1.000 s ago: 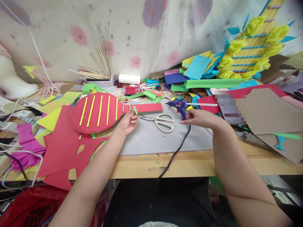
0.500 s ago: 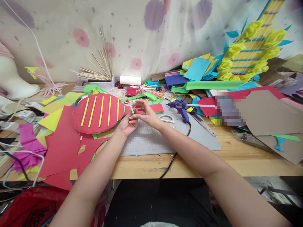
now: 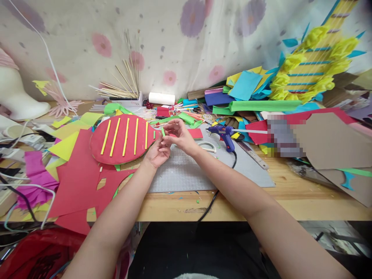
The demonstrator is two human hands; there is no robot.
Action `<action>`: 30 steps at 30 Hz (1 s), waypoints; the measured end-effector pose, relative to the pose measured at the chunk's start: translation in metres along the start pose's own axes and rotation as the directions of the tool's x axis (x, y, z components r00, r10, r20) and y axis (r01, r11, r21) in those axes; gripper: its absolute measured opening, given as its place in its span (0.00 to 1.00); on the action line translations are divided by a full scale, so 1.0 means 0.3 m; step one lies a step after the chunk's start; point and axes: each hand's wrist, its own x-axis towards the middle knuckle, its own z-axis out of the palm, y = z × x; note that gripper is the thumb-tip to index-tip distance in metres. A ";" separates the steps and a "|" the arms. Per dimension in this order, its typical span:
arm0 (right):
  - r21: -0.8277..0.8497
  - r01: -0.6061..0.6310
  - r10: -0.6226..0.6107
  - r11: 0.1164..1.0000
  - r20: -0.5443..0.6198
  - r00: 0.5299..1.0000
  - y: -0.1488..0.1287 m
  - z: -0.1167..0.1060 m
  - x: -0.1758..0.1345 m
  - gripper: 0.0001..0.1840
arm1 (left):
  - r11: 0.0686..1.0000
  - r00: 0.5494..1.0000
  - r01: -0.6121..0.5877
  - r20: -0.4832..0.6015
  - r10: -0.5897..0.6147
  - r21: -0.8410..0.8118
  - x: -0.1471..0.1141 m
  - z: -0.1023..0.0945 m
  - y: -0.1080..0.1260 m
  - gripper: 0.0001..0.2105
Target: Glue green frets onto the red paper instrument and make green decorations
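A small green paper strip [image 3: 162, 132] stands nearly upright at the meeting fingertips of my two hands. My left hand [image 3: 158, 152], palm up, pinches its lower end. From the right, my right hand [image 3: 180, 136] closes thumb and fingers on the same strip, above the left fingers. Just behind the hands lies a red paddle-shaped paper piece [image 3: 115, 145] with several yellow strips across its round body. Another short green strip [image 3: 155, 136] crosses the start of its narrow red neck [image 3: 195, 133], which my hands partly hide.
A purple glue gun [image 3: 223, 135] rests on the grey cutting mat [image 3: 186, 178], its black cord running to the front edge. Near it are a white protractor [image 3: 207, 147] and a metal ruler [image 3: 253, 155]. Red paper offcuts [image 3: 77, 174] lie left; a yellow-flowered paper guitar [image 3: 308, 69] stands back right.
The green strip has turned more upright between my fingertips, and my right fingers have come in closer around it. The whole view has shifted slightly.
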 end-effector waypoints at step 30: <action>-0.931 0.291 0.303 0.221 0.349 0.887 -0.044 -0.077 0.144 0.30 | -0.346 0.309 -0.035 0.340 0.888 0.938 -0.014 -0.081 0.187 0.12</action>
